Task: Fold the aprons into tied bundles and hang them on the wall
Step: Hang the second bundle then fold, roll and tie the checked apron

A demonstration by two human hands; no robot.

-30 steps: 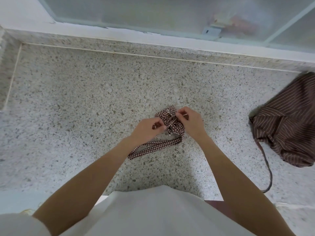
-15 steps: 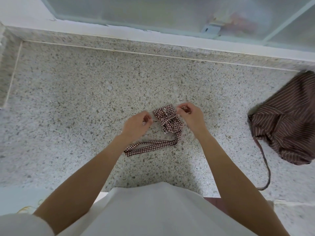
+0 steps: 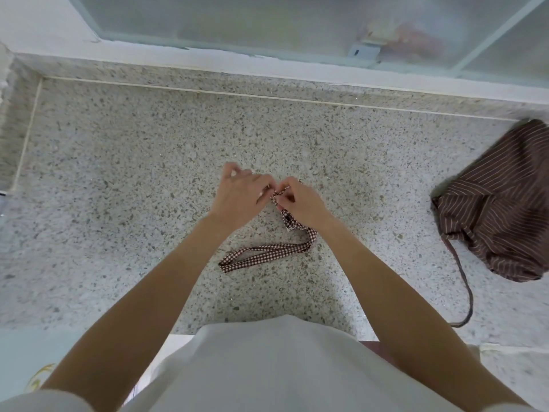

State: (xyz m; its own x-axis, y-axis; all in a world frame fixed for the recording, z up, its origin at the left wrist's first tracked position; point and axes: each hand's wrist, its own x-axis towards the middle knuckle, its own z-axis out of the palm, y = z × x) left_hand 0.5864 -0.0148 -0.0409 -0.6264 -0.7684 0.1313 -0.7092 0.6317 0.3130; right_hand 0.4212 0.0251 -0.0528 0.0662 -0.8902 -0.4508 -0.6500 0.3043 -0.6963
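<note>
Centre of the frame, on the speckled counter: pinches the checked apron bundle with the curled fingers of the right hand. Left hand touching it from the left, fingers loosely bent; cannot tell whether gripping. Checked strap trailing toward lower left. Striped brown apron heaped at right edge.

The speckled counter carries a checked bundle and striped apron.

- Apron bundle mid-counter, apparently between left hand and right hand; mostly hidden.
- Bundle strap trails near-left.
- Loose apron on the counter's right end, well apart.
- Window behind counter.
</note>
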